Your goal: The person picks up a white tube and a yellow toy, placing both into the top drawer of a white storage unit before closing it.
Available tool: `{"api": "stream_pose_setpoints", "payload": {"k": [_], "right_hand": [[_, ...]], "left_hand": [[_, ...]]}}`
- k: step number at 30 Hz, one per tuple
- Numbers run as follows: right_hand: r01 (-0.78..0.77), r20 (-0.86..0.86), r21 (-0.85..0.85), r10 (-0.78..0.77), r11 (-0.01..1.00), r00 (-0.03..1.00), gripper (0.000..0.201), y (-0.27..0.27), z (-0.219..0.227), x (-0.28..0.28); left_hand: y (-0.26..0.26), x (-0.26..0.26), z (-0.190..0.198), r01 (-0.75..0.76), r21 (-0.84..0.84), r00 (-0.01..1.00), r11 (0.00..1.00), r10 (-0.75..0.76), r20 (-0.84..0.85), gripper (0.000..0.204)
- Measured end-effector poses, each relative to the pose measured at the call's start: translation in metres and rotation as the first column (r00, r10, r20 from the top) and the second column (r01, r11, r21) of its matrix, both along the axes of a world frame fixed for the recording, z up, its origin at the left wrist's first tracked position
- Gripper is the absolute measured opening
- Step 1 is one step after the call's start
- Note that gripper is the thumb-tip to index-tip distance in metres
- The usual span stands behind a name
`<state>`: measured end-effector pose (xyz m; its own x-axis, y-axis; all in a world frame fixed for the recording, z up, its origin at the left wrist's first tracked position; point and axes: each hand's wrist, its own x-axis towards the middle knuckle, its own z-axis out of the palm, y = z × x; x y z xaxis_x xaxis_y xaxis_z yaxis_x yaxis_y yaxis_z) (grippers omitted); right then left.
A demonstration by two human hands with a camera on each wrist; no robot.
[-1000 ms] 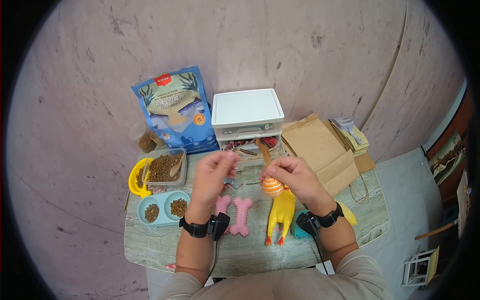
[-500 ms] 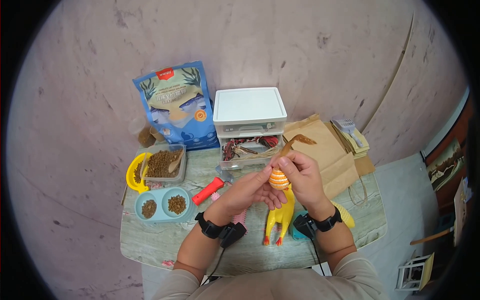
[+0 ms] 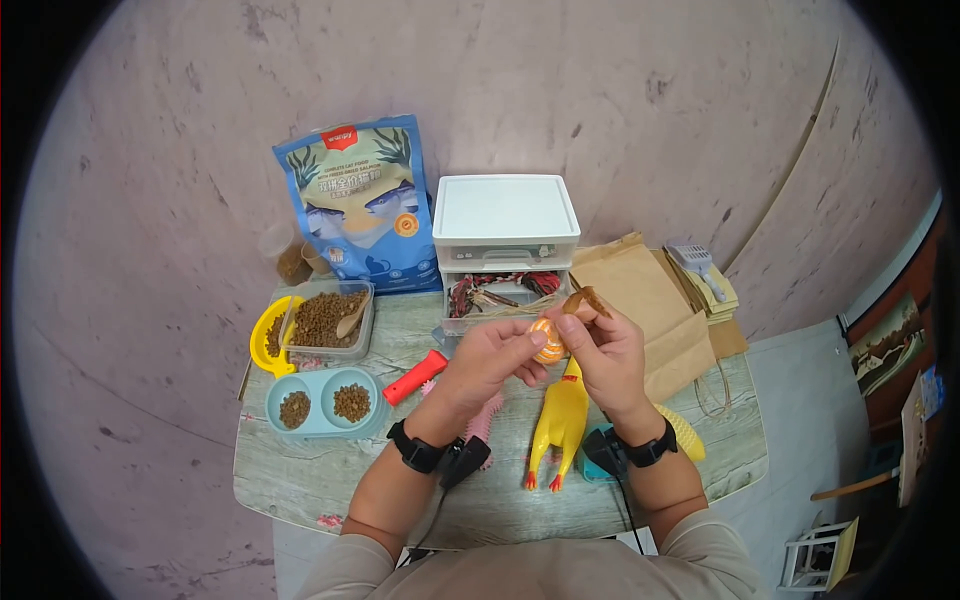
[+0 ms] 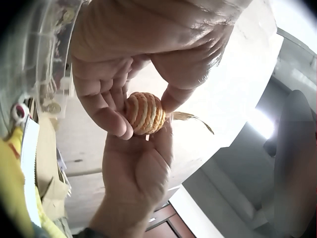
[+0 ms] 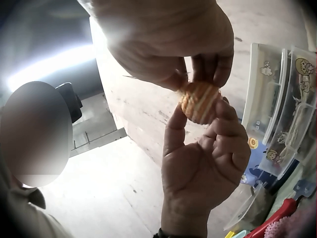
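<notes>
Both hands meet over the table at an orange-and-white striped, cord-wound ball (image 3: 548, 341) with a brown feather (image 3: 594, 298) on it. My left hand (image 3: 488, 360) holds the ball between thumb and fingertips, as the left wrist view shows of the ball (image 4: 145, 113). My right hand (image 3: 612, 368) pinches at the feather end, thumb and fingertips right at the ball. Below the hands lies a yellow rubber chicken (image 3: 561, 418). A pink spiky bone toy (image 3: 481, 428) and a red-handled tool (image 3: 415, 377) lie partly hidden under the left forearm.
White drawers (image 3: 508, 207) stand at the back, the lower one pulled out with rope toys inside. A blue food bag (image 3: 362, 220), a kibble tub (image 3: 330, 318) and a double bowl (image 3: 328, 404) are left. Paper bags (image 3: 640, 310) and a litter scoop (image 3: 697, 268) lie right.
My left hand has moved right from beside the drawers onto the ball. The ball, first hanging under the right hand, has risen slightly and tipped toward the left hand.
</notes>
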<state>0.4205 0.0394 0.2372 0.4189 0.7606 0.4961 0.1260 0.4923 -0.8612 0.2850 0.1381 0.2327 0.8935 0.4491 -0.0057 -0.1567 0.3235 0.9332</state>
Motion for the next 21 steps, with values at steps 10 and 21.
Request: {"api": "stream_pose_setpoints", "payload": {"k": [10, 21], "right_hand": [[0.13, -0.144, -0.122, -0.147, 0.984, 0.979, 0.013, 0.004, 0.001, 0.01], [0.014, -0.128, -0.165, -0.035, 0.986, 0.991, 0.012, 0.006, -0.001, 0.015]], "left_hand": [[0.037, -0.008, -0.008, -0.464, 0.79, 0.672, 0.401, 0.741, 0.018, 0.034], [0.043, -0.003, -0.03, -0.284, 0.959, 0.746, 0.011, 0.63, 0.214, 0.021]]}}
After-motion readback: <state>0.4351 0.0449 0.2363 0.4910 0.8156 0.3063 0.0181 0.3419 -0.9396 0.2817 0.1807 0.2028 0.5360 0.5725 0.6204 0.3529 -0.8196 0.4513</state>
